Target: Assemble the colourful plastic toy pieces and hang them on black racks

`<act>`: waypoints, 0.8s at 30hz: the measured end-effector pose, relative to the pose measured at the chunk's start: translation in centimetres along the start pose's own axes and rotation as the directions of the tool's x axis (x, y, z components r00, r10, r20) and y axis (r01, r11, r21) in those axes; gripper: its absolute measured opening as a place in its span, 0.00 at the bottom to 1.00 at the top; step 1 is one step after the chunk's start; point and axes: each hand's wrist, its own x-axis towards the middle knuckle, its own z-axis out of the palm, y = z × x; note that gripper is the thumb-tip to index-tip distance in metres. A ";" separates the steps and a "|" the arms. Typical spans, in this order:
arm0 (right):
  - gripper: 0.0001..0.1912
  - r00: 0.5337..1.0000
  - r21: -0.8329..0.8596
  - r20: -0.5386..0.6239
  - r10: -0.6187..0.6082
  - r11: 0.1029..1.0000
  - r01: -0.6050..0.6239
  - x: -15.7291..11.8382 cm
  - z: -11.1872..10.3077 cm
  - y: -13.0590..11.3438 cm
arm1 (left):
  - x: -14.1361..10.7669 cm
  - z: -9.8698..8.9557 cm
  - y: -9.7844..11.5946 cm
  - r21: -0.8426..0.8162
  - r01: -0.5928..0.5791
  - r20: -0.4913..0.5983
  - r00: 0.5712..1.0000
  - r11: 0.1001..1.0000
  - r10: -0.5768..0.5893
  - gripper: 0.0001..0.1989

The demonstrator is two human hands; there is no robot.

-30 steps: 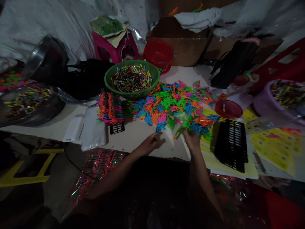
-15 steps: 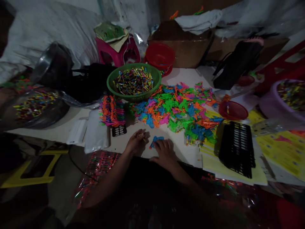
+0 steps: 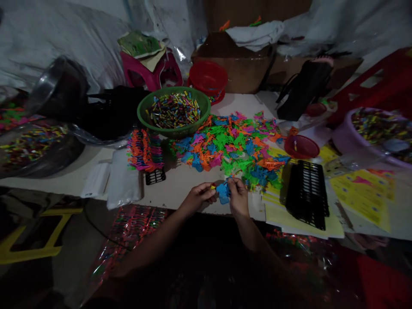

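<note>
My right hand [image 3: 237,193] pinches a blue plastic piece [image 3: 223,194] near the table's front edge. Close beside it on the left, my left hand [image 3: 201,196] has its fingers closed on a small yellow and red piece [image 3: 213,187], right at the blue piece's left side. Beyond my hands spreads a pile of orange, green, blue and pink plastic pieces [image 3: 225,141]. Behind that pile's left end stands a green basin [image 3: 141,112] full of small colourful sticks.
Left of my hands are a stack of colourful pieces [image 3: 145,150], a black rack [image 3: 155,176] and clear bags [image 3: 124,180]. At right lie black trays [image 3: 307,193] on yellow sheets [image 3: 334,227], a red bowl [image 3: 302,148] and a purple basin [image 3: 346,137].
My right hand has lifted the blue piece off the table. My left hand has moved right, bringing its small piece up to the blue one. The view has shifted slightly.
</note>
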 end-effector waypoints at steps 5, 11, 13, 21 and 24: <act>0.14 1.000 0.101 0.008 0.006 0.995 -0.006 -0.5 1.1 -0.2 | -0.4 0.4 0.5 -0.011 0.009 -0.069 0.998 1.000 -0.010 0.19; 0.14 0.958 0.052 0.284 0.040 0.997 -0.057 -1.2 0.3 0.1 | 0.1 0.6 0.0 -0.060 -0.076 -0.171 0.983 0.995 0.065 0.20; 0.14 0.976 0.038 0.212 0.048 0.998 -0.057 -1.1 0.1 0.3 | 0.2 0.6 -0.1 -0.034 -0.094 -0.175 0.981 0.995 0.087 0.21; 0.15 0.988 0.029 0.140 0.059 0.998 -0.064 -0.7 0.3 0.3 | -0.1 0.4 -0.3 0.070 -0.079 -0.043 0.996 0.994 0.082 0.19; 0.15 0.992 -0.019 0.117 0.041 0.999 -0.040 -0.9 0.4 0.3 | 0.0 0.3 -0.7 0.078 -0.111 -0.074 0.990 0.991 0.117 0.19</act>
